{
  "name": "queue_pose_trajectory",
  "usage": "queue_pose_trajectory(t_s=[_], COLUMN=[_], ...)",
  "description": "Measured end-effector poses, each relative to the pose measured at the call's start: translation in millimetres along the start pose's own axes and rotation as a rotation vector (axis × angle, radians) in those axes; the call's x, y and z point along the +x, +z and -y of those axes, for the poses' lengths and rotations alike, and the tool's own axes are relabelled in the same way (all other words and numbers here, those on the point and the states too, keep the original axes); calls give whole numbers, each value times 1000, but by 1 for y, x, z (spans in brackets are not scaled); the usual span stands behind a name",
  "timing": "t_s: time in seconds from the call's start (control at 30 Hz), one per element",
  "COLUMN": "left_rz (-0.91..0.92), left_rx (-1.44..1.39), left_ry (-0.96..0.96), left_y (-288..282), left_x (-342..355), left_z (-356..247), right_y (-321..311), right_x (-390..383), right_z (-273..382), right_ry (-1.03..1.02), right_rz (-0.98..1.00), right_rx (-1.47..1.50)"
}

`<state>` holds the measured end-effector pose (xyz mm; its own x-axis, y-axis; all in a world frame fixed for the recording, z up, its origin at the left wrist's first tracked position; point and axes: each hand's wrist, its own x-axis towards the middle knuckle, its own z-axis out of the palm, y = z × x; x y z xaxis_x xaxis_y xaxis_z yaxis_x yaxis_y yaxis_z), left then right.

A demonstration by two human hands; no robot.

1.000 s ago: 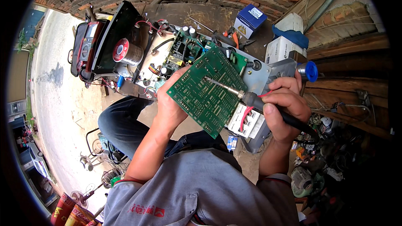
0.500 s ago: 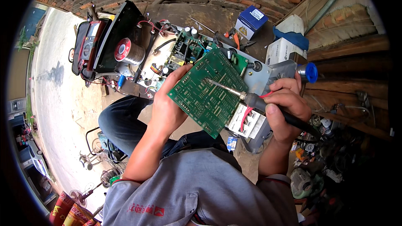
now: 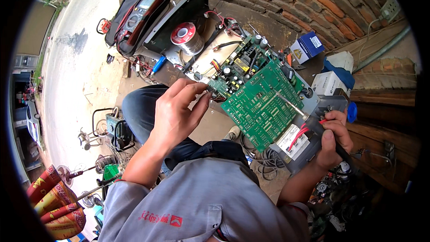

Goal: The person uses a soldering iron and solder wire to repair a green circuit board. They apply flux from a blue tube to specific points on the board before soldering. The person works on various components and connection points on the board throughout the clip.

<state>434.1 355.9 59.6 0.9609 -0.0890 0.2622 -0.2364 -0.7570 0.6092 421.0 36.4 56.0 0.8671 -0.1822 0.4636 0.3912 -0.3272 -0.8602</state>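
Note:
My right hand (image 3: 335,140) is wrapped round the dark handle of a soldering iron (image 3: 316,125), whose metal shaft points up and left across a green circuit board (image 3: 262,107). The tip ends over the board's middle; whether it touches cannot be told. The board lies tilted on an opened electronic unit. My left hand (image 3: 177,112) is beside the board's left corner, thumb and forefinger pinched close to a small connector on the unit; what they hold, if anything, is too small to make out. Red wires (image 3: 299,136) run at a white terminal block (image 3: 292,141) under the right hand.
A solder wire spool (image 3: 191,40) stands by a dark panel (image 3: 177,18). Left of it lies a multimeter (image 3: 139,18) in a black case. A blue box (image 3: 307,47) and a white box (image 3: 330,84) stand near the brick wall (image 3: 286,0). Coiled cable (image 3: 271,163) lies on the floor.
My left hand has let go of the board's edge and moved left into a pinch. The board rests lower on the unit. The whole view has shifted; the iron still points at the board.

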Motion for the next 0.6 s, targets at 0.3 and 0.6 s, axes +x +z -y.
queue_pose_trajectory(t_s=[0.3,0.6], left_rz=[3,62], left_rx=[-67,115], left_ry=[-17,35], left_y=[-9,-14], left_x=[-2,10], left_z=[-9,20], right_y=[-3,2], right_x=[-5,-14], right_z=[1,9], right_ry=[-41,-79], right_rz=[-12,-69], right_rx=[43,43])
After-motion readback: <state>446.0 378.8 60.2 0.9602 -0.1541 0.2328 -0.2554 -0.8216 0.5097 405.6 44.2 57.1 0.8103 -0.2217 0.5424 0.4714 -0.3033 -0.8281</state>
